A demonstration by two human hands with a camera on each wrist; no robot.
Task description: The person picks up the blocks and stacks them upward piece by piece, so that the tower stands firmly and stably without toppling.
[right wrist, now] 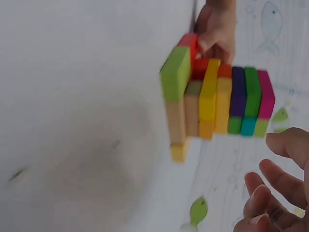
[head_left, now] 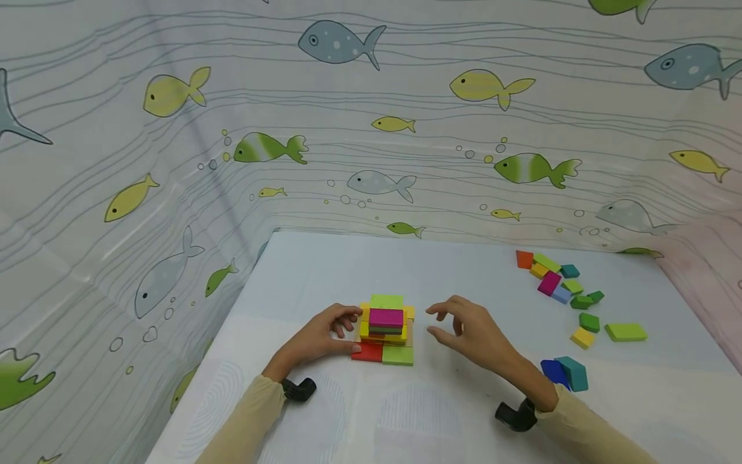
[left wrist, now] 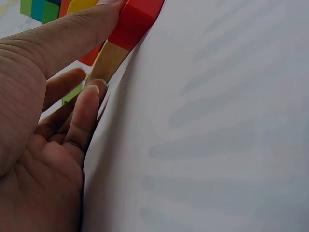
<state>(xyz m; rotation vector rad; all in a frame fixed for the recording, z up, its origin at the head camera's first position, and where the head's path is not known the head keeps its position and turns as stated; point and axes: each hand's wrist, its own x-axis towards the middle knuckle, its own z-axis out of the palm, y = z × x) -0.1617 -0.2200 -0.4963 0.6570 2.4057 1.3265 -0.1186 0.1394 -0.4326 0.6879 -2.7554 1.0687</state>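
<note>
We list: one block tower (head_left: 386,319), upright on the bench (head_left: 324,264); left hand (head_left: 317,336), loosely spread, thumb at its red block (head_left: 368,352); right hand (head_left: 476,330), spread, holding nothing; possible fault, a thumb nudge shifting that block, unsettling the tower.

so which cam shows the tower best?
Right wrist: it sees the tower side-on, with its layers distinct. Head looks down on it from farther off, and upper blocks hide parts of lower ones. Left wrist catches only part of it, some covered by the left hand.
</note>
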